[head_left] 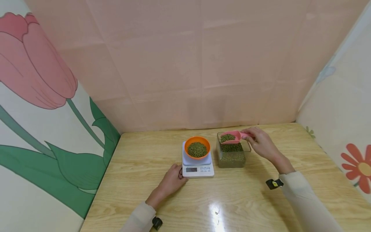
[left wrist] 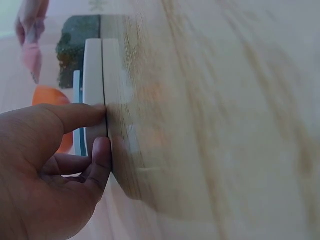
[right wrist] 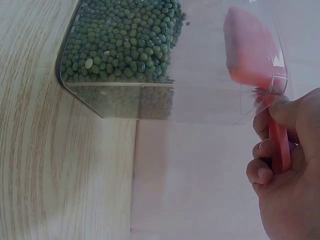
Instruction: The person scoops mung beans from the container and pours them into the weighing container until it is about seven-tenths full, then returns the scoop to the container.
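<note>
My right hand grips the handle of a pink scoop that carries green mung beans. The scoop is at the top of a clear square container; in the right wrist view its bowl shows through the clear wall, above the beans inside. To the left, an orange bowl with mung beans sits on a white kitchen scale. My left hand holds the scale at its front left corner, fingers curled against the edge in the left wrist view. The scale's display is too small to read.
Everything stands on a wood-grain table. A pink-beige sheet hangs behind it. Panels with a painted tulip and a red flower flank the table on the left and right.
</note>
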Tool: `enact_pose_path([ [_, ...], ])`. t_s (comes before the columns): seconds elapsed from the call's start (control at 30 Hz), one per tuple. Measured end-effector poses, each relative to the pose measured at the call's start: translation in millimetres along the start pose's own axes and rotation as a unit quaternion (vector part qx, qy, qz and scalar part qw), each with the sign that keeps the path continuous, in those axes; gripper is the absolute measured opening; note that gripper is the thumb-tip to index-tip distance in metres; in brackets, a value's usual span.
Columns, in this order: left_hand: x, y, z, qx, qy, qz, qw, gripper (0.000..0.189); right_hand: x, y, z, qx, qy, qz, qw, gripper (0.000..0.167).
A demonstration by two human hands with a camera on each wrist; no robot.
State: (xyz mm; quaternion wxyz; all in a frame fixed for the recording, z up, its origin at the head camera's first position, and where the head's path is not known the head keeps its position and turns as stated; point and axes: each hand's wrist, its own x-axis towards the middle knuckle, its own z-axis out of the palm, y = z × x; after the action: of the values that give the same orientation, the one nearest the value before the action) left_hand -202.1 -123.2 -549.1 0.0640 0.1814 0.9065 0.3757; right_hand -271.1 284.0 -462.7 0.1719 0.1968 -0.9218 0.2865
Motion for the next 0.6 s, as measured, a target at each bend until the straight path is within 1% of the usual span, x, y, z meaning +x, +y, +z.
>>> enact_pose_path([
  [0.27, 0.5, -1.2, 0.3, -0.001, -0.001, -0.001, 1.0000, 0.025, -0.9, -3.4, -5.4, 0.002, 0.002, 0.002, 1.0000, 0.019],
  [0.6, -0.1, -1.5, 0.7, -0.006, -0.002, -0.001, 1.0000, 0.028, 0.6, -4.2, -6.1, -0.001, 0.015, -0.009, 0.9998, 0.016],
])
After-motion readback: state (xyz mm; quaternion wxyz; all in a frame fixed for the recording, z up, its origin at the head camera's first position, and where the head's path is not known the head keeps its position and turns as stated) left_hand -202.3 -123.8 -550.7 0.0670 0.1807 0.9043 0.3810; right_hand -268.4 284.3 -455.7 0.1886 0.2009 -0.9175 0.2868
